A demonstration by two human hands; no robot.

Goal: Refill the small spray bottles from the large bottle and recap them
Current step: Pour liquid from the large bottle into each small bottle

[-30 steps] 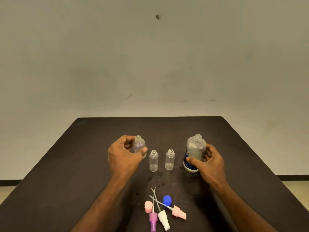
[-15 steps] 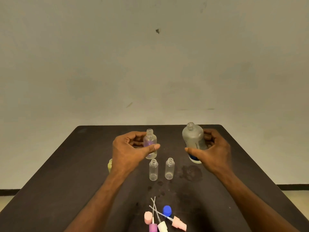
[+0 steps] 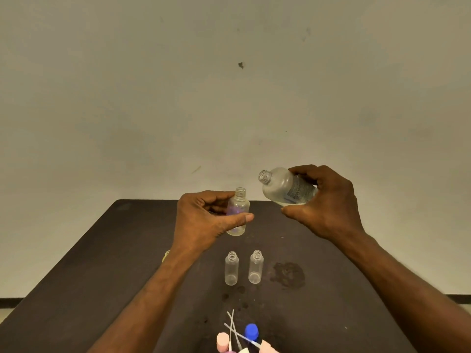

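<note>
My left hand [image 3: 204,220] grips a small clear spray bottle [image 3: 238,212], uncapped and upright, lifted above the dark table [image 3: 102,263]. My right hand [image 3: 323,202] holds the large clear bottle [image 3: 283,187], uncapped and tilted with its mouth pointing left toward the small bottle's neck, still apart from it. Two more small clear bottles [image 3: 231,268] [image 3: 255,266] stand open on the table below. Spray heads with dip tubes [image 3: 235,332], a pink cap [image 3: 222,341] and a blue cap [image 3: 251,331] lie at the near edge.
A wet stain [image 3: 289,273] marks the table where the large bottle stood. A yellowish object [image 3: 167,254] peeks out behind my left forearm. A plain wall stands behind the table.
Both hands have risen off the table. The large bottle went from upright to tilted left toward the small bottle in my left hand.
</note>
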